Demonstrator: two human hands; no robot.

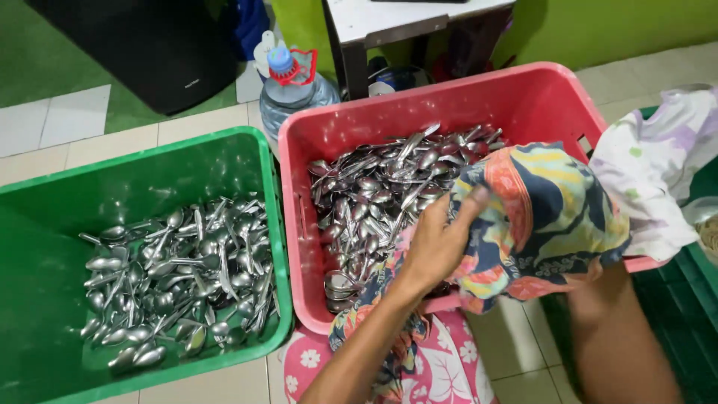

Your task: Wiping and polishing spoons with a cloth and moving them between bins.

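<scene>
My left hand (436, 243) grips a colourful patterned cloth (546, 217) over the near right corner of a red plastic crate (538, 93). The crate holds a heap of metal spoons (381, 191). My right forearm (617, 337) rises from the lower right and goes under the cloth, so that hand is hidden. A tail of the cloth hangs down over the crate's near wall towards my lap. To the left stands a green crate (224, 153) with another heap of spoons (176, 277).
A large water bottle (288, 86) with a blue cap stands behind the crates, next to a white table's legs (351, 56). A pale flowered cloth (658, 172) lies over a dark green crate (699, 284) at the right. The floor is tiled.
</scene>
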